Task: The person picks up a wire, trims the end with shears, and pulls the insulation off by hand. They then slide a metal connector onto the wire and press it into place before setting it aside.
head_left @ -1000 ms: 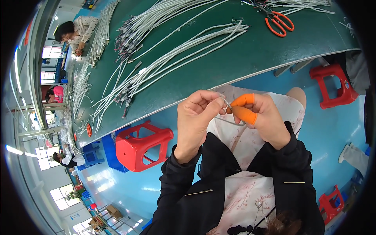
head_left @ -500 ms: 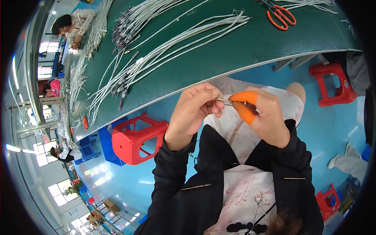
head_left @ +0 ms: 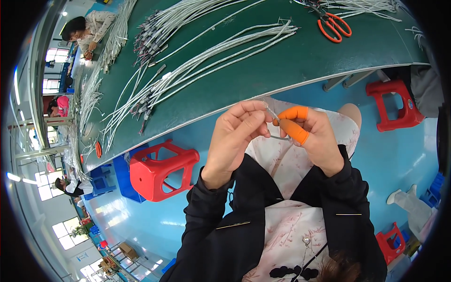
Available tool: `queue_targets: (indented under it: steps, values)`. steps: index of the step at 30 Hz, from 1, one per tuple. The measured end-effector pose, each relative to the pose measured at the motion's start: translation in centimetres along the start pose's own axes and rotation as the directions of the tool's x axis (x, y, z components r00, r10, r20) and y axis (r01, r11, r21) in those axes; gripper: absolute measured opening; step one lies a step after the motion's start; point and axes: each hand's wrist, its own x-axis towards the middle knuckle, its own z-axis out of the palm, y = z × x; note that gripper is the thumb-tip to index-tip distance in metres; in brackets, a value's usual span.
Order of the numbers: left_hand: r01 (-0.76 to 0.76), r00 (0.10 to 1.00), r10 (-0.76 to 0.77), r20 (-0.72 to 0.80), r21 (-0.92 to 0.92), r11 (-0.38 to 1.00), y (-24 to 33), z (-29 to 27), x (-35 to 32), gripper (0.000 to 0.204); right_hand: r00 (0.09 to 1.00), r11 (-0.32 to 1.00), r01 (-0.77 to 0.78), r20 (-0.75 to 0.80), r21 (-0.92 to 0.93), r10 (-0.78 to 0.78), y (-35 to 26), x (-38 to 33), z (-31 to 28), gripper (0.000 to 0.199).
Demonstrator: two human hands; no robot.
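Head view: green desk (head_left: 300, 61) seen across the top, its edge slanting down to the left. Red plastic stool (head_left: 143, 181) placed below the edge, left of the hands. Two whitish cable bundles, a far one (head_left: 188, 14) and a near one (head_left: 199, 62), laid on the desk, dark connector ends toward the left. Left hand (head_left: 232, 138) and right hand (head_left: 319, 141) raised over the lap (head_left: 270, 155), off the desk edge. Orange-handled scissors (head_left: 324, 17) laid on the desk, upper right. Thin grey cable (head_left: 271, 113) held in the air between the hands, a short bend hanging below; its upper end is pinched by the left thumb and index fingers, contact partly hidden, and it is clamped just below by the right thumb and index. Judged light, springy along the jacket, softer and easily frayed at the tip; best gripped on the jacket close to the end, without hard pulling. Smallest: orange finger cots (head_left: 295, 134) worn on the right thumb and index; some slip likely reduced.
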Motion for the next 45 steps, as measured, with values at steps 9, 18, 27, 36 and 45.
queue_targets:
  steps: [9, 18, 27, 36, 45]
  values:
    - [-0.085, 0.995, 0.09, -0.031, 0.152, 0.985, -0.1, -0.4, -0.6, 0.013, 0.976, 0.855, 0.146, -0.067, -0.497, -0.206, 0.0, -0.8, 0.9, 0.016]
    - [-0.151, 0.987, 0.157, -0.024, 0.171, 0.974, -0.4, -0.2, -0.8, 0.005, 0.995, 0.979, 0.07, -0.063, -0.191, -0.083, 0.2, -1.0, 1.2, 0.016]
    - [-0.044, 0.998, 0.039, -0.048, -0.107, 0.993, -0.9, 0.3, -0.6, 0.004, 0.964, 0.862, -0.265, 0.133, 0.431, 0.23, 0.7, -0.5, 0.4, 0.016]
    - [-0.026, 0.999, 0.025, -0.047, -0.022, 0.999, -1.0, 0.8, 0.0, 0.005, 0.995, 0.992, -0.03, -0.087, 0.121, 0.041, -0.5, -0.3, 1.2, 0.016]
    - [-0.087, 0.995, 0.089, -0.05, 0.033, 0.996, -1.5, 2.0, 0.1, 0.006, 0.993, 0.997, 0.055, -0.107, 0.061, -0.048, -1.1, 0.8, 0.9, 0.011]
